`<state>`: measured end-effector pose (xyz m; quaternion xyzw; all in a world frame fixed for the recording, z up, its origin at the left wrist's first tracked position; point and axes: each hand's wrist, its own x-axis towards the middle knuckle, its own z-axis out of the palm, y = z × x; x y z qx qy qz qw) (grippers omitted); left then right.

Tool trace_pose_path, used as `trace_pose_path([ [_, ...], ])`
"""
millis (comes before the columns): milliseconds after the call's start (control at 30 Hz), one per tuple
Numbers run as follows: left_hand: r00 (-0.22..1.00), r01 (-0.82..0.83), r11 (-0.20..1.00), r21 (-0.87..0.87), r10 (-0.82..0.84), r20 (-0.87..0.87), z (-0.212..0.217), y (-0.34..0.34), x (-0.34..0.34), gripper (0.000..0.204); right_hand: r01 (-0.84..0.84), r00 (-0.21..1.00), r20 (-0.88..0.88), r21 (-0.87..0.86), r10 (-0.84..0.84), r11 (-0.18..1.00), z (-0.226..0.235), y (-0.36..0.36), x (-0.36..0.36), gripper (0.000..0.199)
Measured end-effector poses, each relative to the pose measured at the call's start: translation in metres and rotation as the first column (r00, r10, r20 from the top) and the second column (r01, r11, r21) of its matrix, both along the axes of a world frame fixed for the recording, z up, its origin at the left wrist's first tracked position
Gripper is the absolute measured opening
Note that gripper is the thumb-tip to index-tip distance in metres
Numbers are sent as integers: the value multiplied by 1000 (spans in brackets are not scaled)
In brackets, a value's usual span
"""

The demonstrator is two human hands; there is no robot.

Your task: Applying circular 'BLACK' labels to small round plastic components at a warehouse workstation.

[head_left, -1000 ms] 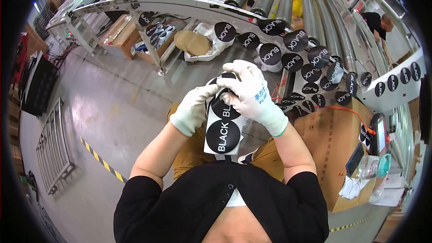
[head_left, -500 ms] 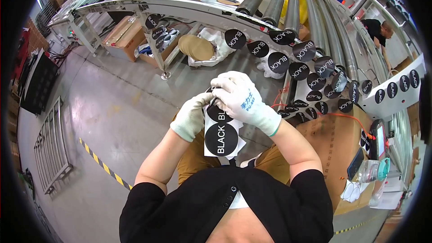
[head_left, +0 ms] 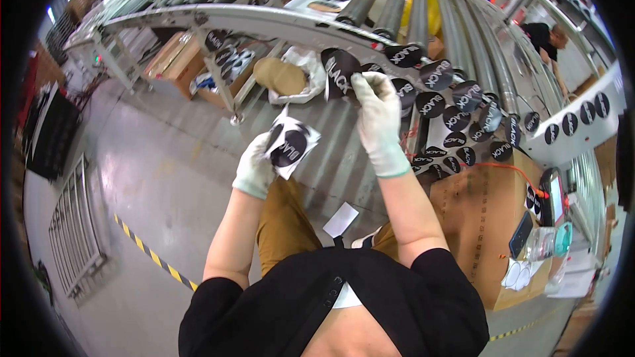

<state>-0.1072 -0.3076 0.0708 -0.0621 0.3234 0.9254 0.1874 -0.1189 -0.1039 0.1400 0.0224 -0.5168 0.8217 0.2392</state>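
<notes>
My left hand (head_left: 254,166), in a white glove, holds a white backing sheet (head_left: 289,146) with round black stickers on it, below the conveyor edge. My right hand (head_left: 378,119), also gloved, is raised to the metal rail of the roller conveyor (head_left: 264,23) and pinches a round black sticker (head_left: 340,74) against it. Several more round black stickers (head_left: 442,102) hang in a row along the rail to the right.
A large brown cardboard box (head_left: 489,218) stands at my right with a phone and small items on it. Open cartons and a white bag (head_left: 297,73) lie under the conveyor. Another person (head_left: 546,39) works at far right. Yellow-black floor tape (head_left: 149,251) runs at left.
My hands have come apart. The right hand peeled a sticker off the sheet and lifted it up to the conveyor rail; the left hand dropped left with the sheet.
</notes>
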Motion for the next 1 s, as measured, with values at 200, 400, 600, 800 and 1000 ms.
trace_pose_path([
  [200, 993, -64, 997, -41, 59, -101, -20, -3, 1, 23, -13, 972, 145, -752, 184, 659, -9, 19, -74, 14],
  [400, 976, 183, 964, 192, -202, 86, -22, -22, 6, 25, 164, 959, 272, -771, 86, 615, 0, 21, -104, 25],
  [600, 988, 101, 992, 70, -108, 106, -28, -10, 6, 28, 152, 919, 336, -786, 207, 599, 9, 25, -105, 40],
  [800, 997, 36, 999, 5, -36, 71, -20, -3, 4, 24, -231, 783, 413, -502, 466, 833, -16, 6, -58, 41],
  [1000, 998, 18, 996, -91, -24, -60, 19, 2, 17, 18, -583, 811, 362, 433, 460, 688, -4, 3, 19, 15],
])
